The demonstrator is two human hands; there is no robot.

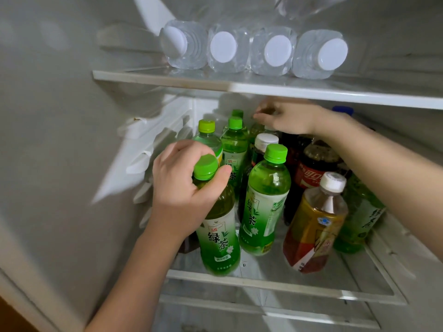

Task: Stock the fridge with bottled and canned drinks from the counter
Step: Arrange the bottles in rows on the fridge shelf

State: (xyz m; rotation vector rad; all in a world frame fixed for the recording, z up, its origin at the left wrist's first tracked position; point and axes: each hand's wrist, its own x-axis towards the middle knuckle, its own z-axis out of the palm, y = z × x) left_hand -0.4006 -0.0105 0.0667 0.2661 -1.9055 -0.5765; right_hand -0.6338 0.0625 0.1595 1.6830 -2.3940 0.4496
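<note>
My left hand (182,185) grips the neck of a green tea bottle (219,238) with a green cap, standing at the front left of the middle fridge shelf (275,281). My right hand (287,118) reaches deep over the bottles at the back of that shelf, fingers loosely curled above a green bottle top; whether it holds anything is unclear. More green tea bottles (263,202), a cola bottle (314,168) and an amber tea bottle with a white cap (314,226) crowd the same shelf.
Several clear water bottles with white caps (224,50) lie on their sides on the upper glass shelf (167,79). A blue-capped bottle (342,110) stands behind my right forearm. The white fridge wall (60,140) closes the left side. Another shelf (263,310) sits below.
</note>
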